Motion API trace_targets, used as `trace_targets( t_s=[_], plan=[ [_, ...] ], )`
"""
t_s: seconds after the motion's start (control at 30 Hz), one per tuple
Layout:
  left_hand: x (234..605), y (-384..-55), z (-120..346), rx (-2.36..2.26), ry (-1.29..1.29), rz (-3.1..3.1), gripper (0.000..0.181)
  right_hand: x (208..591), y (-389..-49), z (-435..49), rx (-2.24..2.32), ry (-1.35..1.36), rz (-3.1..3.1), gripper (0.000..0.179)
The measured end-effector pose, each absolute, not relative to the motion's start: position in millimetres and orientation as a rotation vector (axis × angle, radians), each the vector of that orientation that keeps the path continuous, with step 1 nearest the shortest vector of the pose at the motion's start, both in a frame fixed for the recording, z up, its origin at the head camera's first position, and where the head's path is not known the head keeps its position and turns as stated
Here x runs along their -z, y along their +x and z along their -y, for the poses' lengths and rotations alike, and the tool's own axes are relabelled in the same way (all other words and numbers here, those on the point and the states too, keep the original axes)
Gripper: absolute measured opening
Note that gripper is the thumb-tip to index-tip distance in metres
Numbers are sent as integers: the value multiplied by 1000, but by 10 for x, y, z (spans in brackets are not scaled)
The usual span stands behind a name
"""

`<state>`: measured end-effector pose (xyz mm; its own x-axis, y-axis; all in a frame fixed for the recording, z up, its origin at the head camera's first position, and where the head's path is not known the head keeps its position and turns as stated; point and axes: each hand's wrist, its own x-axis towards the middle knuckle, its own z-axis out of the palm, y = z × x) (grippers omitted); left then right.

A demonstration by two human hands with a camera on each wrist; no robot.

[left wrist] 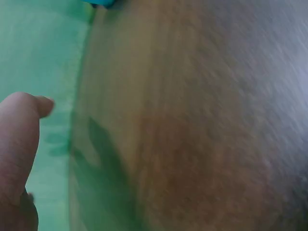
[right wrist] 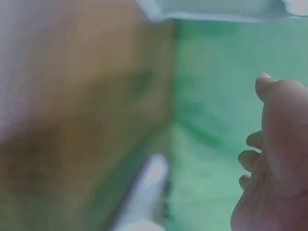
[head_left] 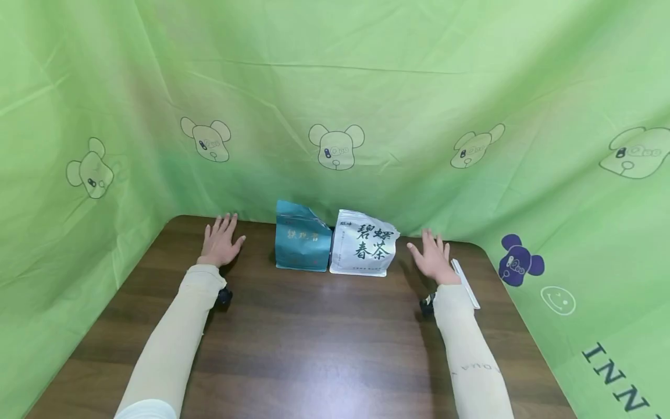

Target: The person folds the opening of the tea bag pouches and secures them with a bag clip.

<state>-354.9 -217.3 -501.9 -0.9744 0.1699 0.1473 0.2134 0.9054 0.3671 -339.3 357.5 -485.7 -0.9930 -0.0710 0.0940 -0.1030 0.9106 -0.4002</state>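
Observation:
Two tea pouches stand side by side near the back of the wooden table. The teal pouch (head_left: 302, 241) is on the left, its top slanting down to the right. Beside it is the white pouch (head_left: 362, 244) with large dark characters; its lower edge also shows in the right wrist view (right wrist: 216, 12). My left hand (head_left: 220, 243) is spread near the back left of the table, apart from the teal pouch. To the right of the white pouch, my right hand (head_left: 431, 256) has its fingers spread and holds nothing. In both wrist views the fingers are partly cut off.
A slim white strip-like object (head_left: 466, 284) lies by the right wrist, partly behind the sleeve. Green cloth (head_left: 335, 75) with bear-head prints hangs behind and at both sides of the brown table (head_left: 314, 337). Dark wrist cameras sit under both forearms.

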Motion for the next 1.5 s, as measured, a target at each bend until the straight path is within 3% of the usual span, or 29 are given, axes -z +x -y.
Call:
trace_targets(
  t_s=[0.23, 0.5, 0.7, 0.9, 1.2, 1.5],
  plan=[
    [4752, -3578, 2094, 917, -378, 2780, 61, 4213, -3337, -3290, -829, 343, 2717, 75],
    [4037, -3509, 1495, 1118, -618, 2380, 40, 3614, -3111, -2318, -890, 841, 2475, 61],
    [3641, -3323, 1094, 807, -832, 2419, 33, 3704, -3073, -1698, -951, 1041, 2478, 60],
    [3633, -3302, 862, 524, -945, 2482, 33, 3927, -3246, -1397, -943, 1057, 2546, 48],
    [3758, -3296, 841, 453, -934, 2453, 18, 4019, -3330, -1294, -895, 1068, 2490, 25],
    [3810, -3297, 836, 433, -926, 2427, 17, 4052, -3342, -1299, -933, 1047, 2494, 22]
  ],
)
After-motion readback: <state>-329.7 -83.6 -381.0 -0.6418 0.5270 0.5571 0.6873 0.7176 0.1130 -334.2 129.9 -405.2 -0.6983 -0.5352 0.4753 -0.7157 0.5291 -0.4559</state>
